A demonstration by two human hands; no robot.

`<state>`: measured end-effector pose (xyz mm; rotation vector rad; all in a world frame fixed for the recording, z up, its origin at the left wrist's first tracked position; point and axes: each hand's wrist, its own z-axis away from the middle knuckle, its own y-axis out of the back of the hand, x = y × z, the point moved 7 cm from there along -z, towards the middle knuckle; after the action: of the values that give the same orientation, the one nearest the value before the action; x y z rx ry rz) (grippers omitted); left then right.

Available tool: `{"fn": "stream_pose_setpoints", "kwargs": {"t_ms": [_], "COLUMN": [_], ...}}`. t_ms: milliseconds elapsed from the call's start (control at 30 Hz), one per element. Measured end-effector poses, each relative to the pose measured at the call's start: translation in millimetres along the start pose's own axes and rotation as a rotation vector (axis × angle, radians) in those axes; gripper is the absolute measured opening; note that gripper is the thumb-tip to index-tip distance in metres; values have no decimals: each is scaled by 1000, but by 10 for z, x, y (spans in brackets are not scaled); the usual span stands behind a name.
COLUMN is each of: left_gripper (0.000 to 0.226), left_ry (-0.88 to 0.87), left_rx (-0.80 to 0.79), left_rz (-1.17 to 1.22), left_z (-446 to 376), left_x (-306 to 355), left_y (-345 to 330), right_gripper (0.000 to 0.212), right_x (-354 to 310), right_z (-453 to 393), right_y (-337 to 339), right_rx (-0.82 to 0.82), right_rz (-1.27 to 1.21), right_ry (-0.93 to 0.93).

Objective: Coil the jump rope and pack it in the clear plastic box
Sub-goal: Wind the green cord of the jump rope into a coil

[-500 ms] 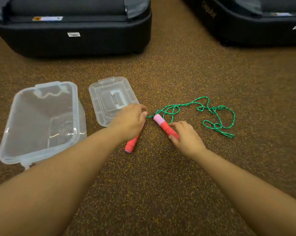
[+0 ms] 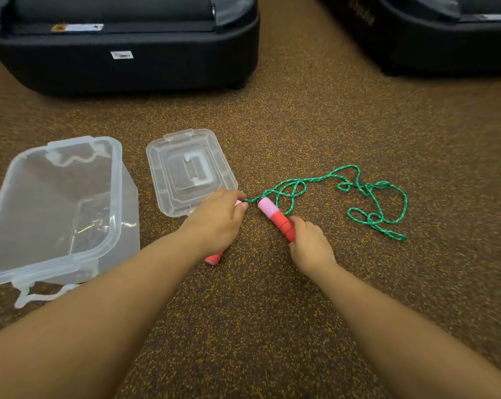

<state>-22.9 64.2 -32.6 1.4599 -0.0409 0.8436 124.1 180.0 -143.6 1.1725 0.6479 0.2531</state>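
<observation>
Jump rope (image 2: pixel 344 194) is not yet coiled and lies loose on the floor, one red handle gripped by each hand (left hand (image 2: pixel 217 223), right hand (image 2: pixel 309 246)), while the clear plastic box (image 2: pixel 111 174) is kept open and nothing is packed.

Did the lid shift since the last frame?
No. The lid lies flat on the carpet beside the clear box, same gap and angle as before; the left hand still overlaps its near corner.

Left hand (image 2: pixel 217 217) grips one red handle (image 2: pixel 214 258), right hand (image 2: pixel 311 244) other handle (image 2: pixel 276 218); green rope (image 2: pixel 370 194) tangled on carpet (image 2: pixel 301 133); clear box (image 2: pixel 111 180) open, lid (image 2: pixel 157 156) beside.
</observation>
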Motion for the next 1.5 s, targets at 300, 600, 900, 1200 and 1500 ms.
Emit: {"fn": "stream_pose_setpoints", "kwargs": {"t_ms": [300,600,900,1200,1500], "left_gripper": [25,69,46,28,36], "left_ry": [226,599,434,351,289], "left_rx": [-92,-300,-476,-536,-691], "left_rz": [292,1218,1594,1419,1134], "left_z": [39,149,171,287,435], "left_x": [27,-68,127,169,324], "left_y": [-129,-564,-315,-351,-372], "right_gripper": [37,39,39,54,49], "right_x": [9,-415,-415,-404,-817], "right_z": [407,885,1155,800,551], "right_y": [-172,131,68,442,960], "right_rx": [-467,-791,-999,-450,-70], "right_rz": [-923,-1288,-1050,-767,-302], "right_ry": [-346,51,159,149,637]}}
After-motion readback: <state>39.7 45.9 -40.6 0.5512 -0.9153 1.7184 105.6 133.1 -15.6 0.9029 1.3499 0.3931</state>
